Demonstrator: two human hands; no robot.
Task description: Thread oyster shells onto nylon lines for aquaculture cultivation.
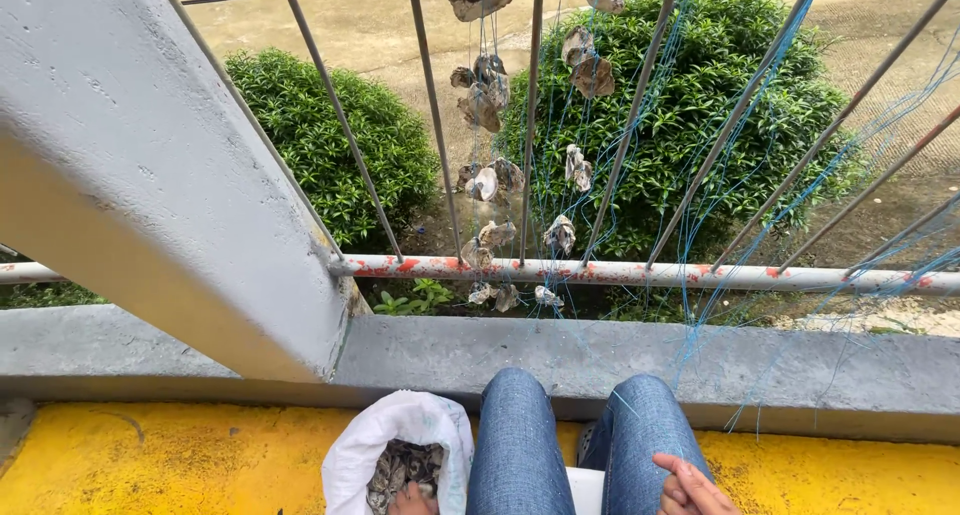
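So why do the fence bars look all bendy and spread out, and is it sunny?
In the head view, the wide lens fans the railing bars outward and tilts the grey pillar. The light is soft and even, with no hard shadows or glare. The shells on blue strings look sharp; the right hand is cut off by the bottom edge.

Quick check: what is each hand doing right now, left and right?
Left hand: reaching into the white sack of shells, mostly cut off; grip cannot be told.
Right hand: loosely curled on the right knee, nothing visibly held.
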